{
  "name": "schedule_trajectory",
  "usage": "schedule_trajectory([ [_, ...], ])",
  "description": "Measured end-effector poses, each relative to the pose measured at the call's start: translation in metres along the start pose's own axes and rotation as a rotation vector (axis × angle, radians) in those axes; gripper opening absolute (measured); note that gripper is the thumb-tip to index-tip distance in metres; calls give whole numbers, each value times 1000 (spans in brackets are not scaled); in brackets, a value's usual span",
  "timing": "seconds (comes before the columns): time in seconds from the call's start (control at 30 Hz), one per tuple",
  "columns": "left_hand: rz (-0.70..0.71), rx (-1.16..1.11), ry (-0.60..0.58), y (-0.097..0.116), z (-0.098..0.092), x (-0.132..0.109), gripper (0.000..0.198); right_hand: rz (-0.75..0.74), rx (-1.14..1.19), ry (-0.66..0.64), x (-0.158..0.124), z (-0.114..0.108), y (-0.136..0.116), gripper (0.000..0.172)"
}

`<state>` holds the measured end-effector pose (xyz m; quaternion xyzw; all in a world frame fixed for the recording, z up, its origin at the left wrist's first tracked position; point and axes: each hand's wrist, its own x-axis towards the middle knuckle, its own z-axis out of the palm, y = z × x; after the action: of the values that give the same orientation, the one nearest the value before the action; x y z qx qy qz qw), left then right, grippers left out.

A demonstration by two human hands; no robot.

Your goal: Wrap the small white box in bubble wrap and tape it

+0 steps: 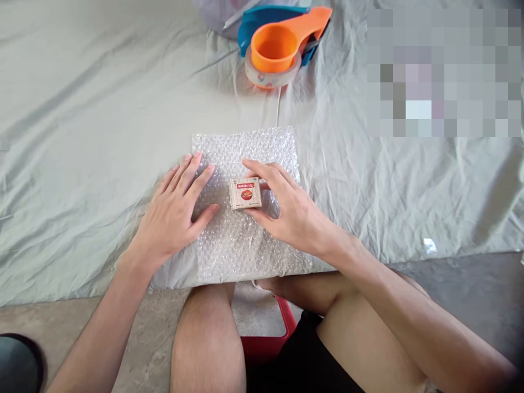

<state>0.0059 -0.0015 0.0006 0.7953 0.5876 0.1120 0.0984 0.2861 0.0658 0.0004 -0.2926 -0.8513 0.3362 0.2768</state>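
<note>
A sheet of bubble wrap [245, 251] lies flat on the cloth-covered surface in front of me, reaching its front edge. On the middle of the sheet is a small beige box [246, 194] with a red label and a round red emblem. My right hand [286, 204] holds this box between the thumb on its near side and the fingers on its far side. Spread out flat, my left hand [176, 202] rests on the left edge of the bubble wrap, its fingertips and thumb on the sheet and nothing in it.
A tape dispenser [315, 24] in orange and blue stands at the back with a roll of tape [272, 76]. Behind it is a pale purple container [213, 13], partly cut off. A pale grey cloth [102, 109] with wrinkles covers the surface. A shiny scrap [429, 245] lies at the right.
</note>
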Motion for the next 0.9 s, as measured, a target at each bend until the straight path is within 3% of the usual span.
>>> schedule_trajectory([
  [0.3, -10, -8, 61, 2, -5, -4, 71, -10, -53, -12, -5, 2, -3, 88],
  [0.47, -204, -68, 252, 27, -11, -19, 53, 21, -87, 14, -9, -23, -6, 89],
  [0.57, -277, -80, 263, 47, -9, -24, 45, 41, -126, 43, -10, -34, -12, 85],
  [0.63, -327, -81, 251, 57, -6, -24, 46, 16, -143, 31, -10, -31, -14, 81],
  [0.8, -507, -132, 238, 75, -1, -21, 66, -92, -216, 7, -8, -11, -12, 46],
  [0.9, -624, -133, 236, 82, -1, -19, 80, -116, -222, 18, -7, -7, -10, 43],
])
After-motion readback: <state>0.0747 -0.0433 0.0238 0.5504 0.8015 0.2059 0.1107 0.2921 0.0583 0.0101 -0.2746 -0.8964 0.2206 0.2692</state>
